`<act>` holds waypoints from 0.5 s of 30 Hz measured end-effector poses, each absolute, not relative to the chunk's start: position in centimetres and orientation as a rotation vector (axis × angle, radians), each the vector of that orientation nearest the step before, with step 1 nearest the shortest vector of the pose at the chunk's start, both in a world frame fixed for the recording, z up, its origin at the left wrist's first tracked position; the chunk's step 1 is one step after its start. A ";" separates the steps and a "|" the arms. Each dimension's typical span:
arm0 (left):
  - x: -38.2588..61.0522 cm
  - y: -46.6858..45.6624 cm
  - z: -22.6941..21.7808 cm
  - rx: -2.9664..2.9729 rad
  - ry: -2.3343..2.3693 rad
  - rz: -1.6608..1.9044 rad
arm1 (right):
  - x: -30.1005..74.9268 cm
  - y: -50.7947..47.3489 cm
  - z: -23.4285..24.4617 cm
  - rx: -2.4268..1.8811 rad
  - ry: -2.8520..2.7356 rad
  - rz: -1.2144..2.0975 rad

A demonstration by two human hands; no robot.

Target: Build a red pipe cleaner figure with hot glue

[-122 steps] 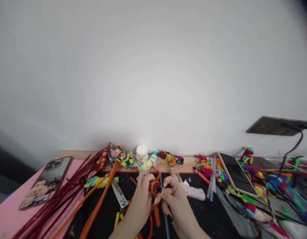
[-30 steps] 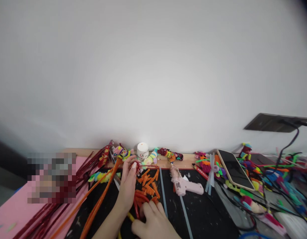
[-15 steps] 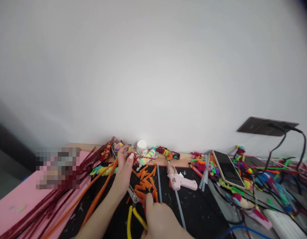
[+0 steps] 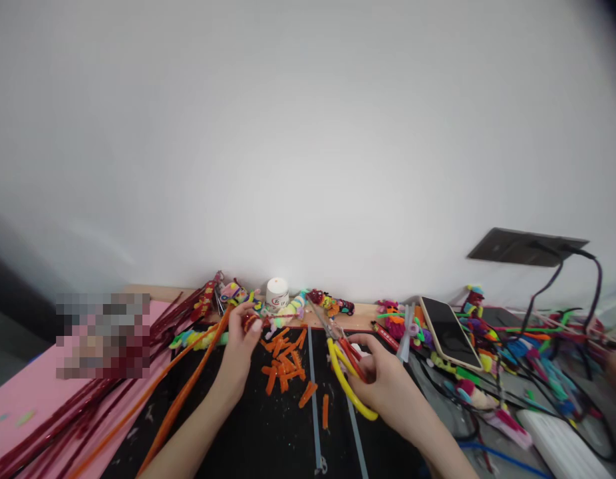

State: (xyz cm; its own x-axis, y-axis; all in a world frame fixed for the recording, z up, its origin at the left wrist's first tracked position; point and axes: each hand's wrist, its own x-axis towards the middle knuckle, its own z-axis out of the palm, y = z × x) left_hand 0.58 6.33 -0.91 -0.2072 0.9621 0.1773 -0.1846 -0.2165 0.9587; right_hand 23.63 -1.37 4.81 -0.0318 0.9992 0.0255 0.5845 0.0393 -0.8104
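My left hand (image 4: 237, 350) pinches a small red fuzzy craft piece (image 4: 249, 322) near the back of the black mat (image 4: 268, 432). My right hand (image 4: 382, 386) is closed round scissors with yellow and red handles (image 4: 344, 369), lifted above the mat, the blades pointing back and left. Between my hands lie several short orange pipe-cleaner pieces (image 4: 287, 366). A clear glue stick (image 4: 312, 392) lies along the mat.
Long red and orange pipe cleaners (image 4: 153, 372) lie on the left over a pink sheet (image 4: 23, 412). A white jar (image 4: 277, 295) and small fuzzy figures line the back edge. A phone (image 4: 448, 332), cables and colourful pipe cleaners crowd the right.
My right hand picked up the yellow-handled scissors from the mat and moved right with them. The pink glue gun is now hidden behind it. My left hand keeps the red piece.
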 end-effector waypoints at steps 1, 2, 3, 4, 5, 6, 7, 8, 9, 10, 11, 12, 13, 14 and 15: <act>1.0 6.1 -1.1 1.113 1.078 1.516 | 23.7 -1.2 4.4 -1.616 -1.659 0.796; 1.4 5.8 -1.2 1.132 1.056 1.440 | 23.8 -1.1 4.1 -1.620 -1.639 0.757; 1.7 5.5 -1.4 1.164 1.029 1.382 | 23.8 -1.0 3.9 -1.629 -1.619 0.718; 2.0 5.3 -1.5 1.209 1.013 1.354 | 23.8 -0.9 3.7 -1.640 -1.595 0.674; 2.2 5.1 -1.7 1.251 1.016 1.342 | 23.9 -0.9 3.6 -1.649 -1.569 0.633; 2.3 5.0 -1.9 1.285 1.030 1.338 | 24.0 -0.8 3.6 -1.654 -1.546 0.598; 2.4 4.9 -2.1 1.313 1.052 1.337 | 24.0 -0.8 3.6 -1.654 -1.529 0.572; 2.4 4.9 -2.3 1.329 1.078 1.339 | 24.1 -0.8 3.5 -1.649 -1.523 0.552; 2.3 5.0 -2.4 1.338 1.100 1.341 | 24.2 -0.9 3.5 -1.636 -1.532 0.532; 2.2 5.0 -2.5 1.347 1.119 1.342 | 24.2 -0.9 3.3 -1.621 -1.562 0.516; 2.0 5.1 -2.5 1.361 1.133 1.339 | 24.2 -0.9 3.2 -1.613 -1.607 0.503; 1.9 5.1 -2.4 1.382 1.145 1.331 | 24.1 -1.0 2.9 -1.610 -1.662 0.490; 1.8 5.1 -2.3 1.408 1.160 1.319 | 23.9 -1.0 2.7 -1.607 -1.725 0.478; 1.8 5.1 -2.2 1.439 1.176 1.297 | 23.7 -1.1 2.4 -1.604 -1.785 0.464; 1.7 5.0 -2.0 1.472 1.192 1.274 | 23.5 -1.2 2.1 -1.599 -1.838 0.450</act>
